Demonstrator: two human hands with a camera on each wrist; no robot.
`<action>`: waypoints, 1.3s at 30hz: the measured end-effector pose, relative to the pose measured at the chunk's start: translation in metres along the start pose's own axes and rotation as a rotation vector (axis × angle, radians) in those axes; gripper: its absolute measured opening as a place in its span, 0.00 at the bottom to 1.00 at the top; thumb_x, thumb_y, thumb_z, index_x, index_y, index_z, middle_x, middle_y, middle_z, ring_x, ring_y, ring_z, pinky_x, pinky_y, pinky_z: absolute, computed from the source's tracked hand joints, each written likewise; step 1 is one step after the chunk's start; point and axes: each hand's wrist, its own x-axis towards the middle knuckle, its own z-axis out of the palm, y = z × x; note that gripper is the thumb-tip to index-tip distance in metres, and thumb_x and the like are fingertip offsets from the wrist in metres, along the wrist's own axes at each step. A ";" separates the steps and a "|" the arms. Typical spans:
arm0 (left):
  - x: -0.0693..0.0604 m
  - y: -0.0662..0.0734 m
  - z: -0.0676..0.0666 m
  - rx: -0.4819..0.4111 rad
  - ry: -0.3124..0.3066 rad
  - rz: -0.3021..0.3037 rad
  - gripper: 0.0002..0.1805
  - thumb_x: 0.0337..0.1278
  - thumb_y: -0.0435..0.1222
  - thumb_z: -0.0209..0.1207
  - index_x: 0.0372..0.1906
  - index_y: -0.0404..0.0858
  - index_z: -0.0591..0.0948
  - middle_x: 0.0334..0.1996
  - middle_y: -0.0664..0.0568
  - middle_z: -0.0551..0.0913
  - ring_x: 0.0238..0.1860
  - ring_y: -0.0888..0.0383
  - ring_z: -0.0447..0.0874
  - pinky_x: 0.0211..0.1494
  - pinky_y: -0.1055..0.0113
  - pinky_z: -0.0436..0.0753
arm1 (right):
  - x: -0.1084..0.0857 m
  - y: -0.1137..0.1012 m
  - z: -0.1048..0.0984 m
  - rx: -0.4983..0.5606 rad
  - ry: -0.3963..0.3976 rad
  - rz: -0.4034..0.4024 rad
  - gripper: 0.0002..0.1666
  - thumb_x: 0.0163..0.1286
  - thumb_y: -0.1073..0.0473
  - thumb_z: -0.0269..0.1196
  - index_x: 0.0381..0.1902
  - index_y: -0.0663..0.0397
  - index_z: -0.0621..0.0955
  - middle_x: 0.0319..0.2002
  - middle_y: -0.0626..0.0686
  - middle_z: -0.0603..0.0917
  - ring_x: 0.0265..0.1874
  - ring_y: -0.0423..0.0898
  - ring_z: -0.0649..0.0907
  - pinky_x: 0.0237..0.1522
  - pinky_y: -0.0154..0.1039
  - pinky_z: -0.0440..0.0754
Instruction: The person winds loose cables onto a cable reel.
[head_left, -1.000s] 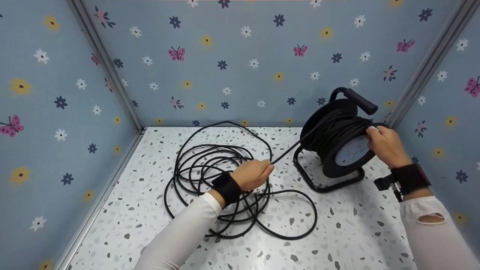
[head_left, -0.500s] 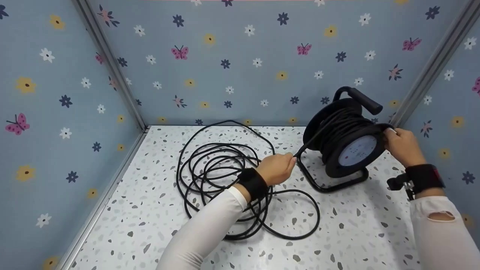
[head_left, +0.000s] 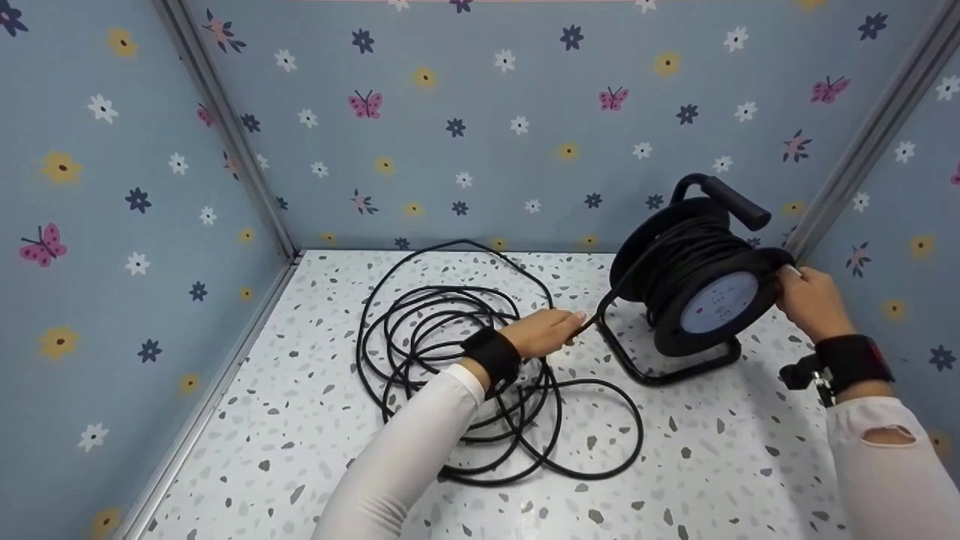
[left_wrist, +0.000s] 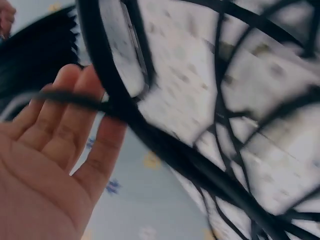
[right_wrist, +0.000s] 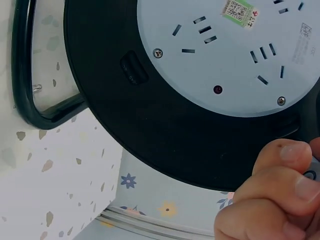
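A black cable reel point(head_left: 697, 277) with a pale socket disc point(head_left: 720, 302) stands on its tube frame at the right. The left hand point(head_left: 541, 332) is left of the reel, over the loose cable point(head_left: 457, 286). In the left wrist view the fingers of that hand point(left_wrist: 55, 150) are nearly straight, and cable point(left_wrist: 165, 142) runs across them. At the reel's right edge is the right hand point(head_left: 814, 304). The right wrist view shows this hand point(right_wrist: 272, 195) with fingers curled round a knob point(right_wrist: 311, 175) beside the black flange point(right_wrist: 165, 130); part of the knob is hidden.
Loose loops of the cable spread over the speckled white surface point(head_left: 300, 390) in the middle. Flowered blue panels point(head_left: 465, 97) rise at the back and both sides, joined by metal corner rails point(head_left: 225, 127). The reel's carrying handle point(head_left: 736, 202) stands near the back panel.
The left hand has moved right toward the reel, then slightly back left, and its fingers have straightened. The right hand has moved right with the reel's edge. The socket disc has turned.
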 end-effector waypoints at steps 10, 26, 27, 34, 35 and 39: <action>-0.019 -0.061 -0.021 0.367 0.018 -0.057 0.14 0.72 0.32 0.57 0.53 0.35 0.89 0.51 0.42 0.92 0.54 0.44 0.90 0.63 0.51 0.86 | 0.000 0.008 0.002 -0.003 -0.037 0.038 0.27 0.86 0.46 0.37 0.29 0.53 0.69 0.15 0.42 0.72 0.16 0.44 0.71 0.26 0.42 0.69; -0.031 -0.087 -0.049 0.511 0.275 -0.047 0.09 0.69 0.27 0.67 0.50 0.35 0.87 0.47 0.43 0.92 0.50 0.43 0.91 0.58 0.50 0.88 | -0.002 0.021 0.007 -0.028 -0.073 0.054 0.27 0.87 0.46 0.37 0.38 0.59 0.72 0.21 0.42 0.79 0.21 0.40 0.78 0.26 0.41 0.81; -0.033 -0.087 -0.056 0.515 0.328 -0.057 0.07 0.68 0.28 0.67 0.49 0.35 0.86 0.46 0.43 0.91 0.48 0.43 0.91 0.55 0.49 0.89 | -0.003 0.021 0.007 -0.027 -0.080 0.058 0.27 0.87 0.46 0.37 0.39 0.60 0.72 0.22 0.43 0.79 0.21 0.40 0.78 0.26 0.41 0.81; -0.049 -0.069 -0.106 0.365 0.421 -0.187 0.19 0.85 0.43 0.55 0.30 0.41 0.76 0.27 0.48 0.79 0.29 0.49 0.78 0.39 0.54 0.78 | -0.002 0.023 0.009 -0.034 -0.080 0.062 0.28 0.87 0.46 0.37 0.42 0.63 0.73 0.24 0.46 0.80 0.23 0.39 0.78 0.27 0.39 0.80; -0.052 -0.067 -0.113 0.303 0.351 -0.187 0.18 0.85 0.43 0.56 0.30 0.42 0.74 0.27 0.50 0.75 0.28 0.52 0.74 0.39 0.57 0.75 | -0.002 0.024 0.010 -0.036 -0.076 0.059 0.27 0.87 0.46 0.37 0.41 0.63 0.73 0.24 0.46 0.80 0.23 0.39 0.78 0.27 0.39 0.80; -0.064 -0.069 -0.130 -0.078 -0.002 -0.189 0.14 0.75 0.40 0.66 0.39 0.41 0.71 0.30 0.54 0.70 0.28 0.59 0.68 0.39 0.64 0.72 | -0.003 0.026 0.011 -0.043 -0.079 0.053 0.26 0.88 0.46 0.37 0.40 0.60 0.71 0.25 0.45 0.79 0.24 0.39 0.78 0.28 0.40 0.78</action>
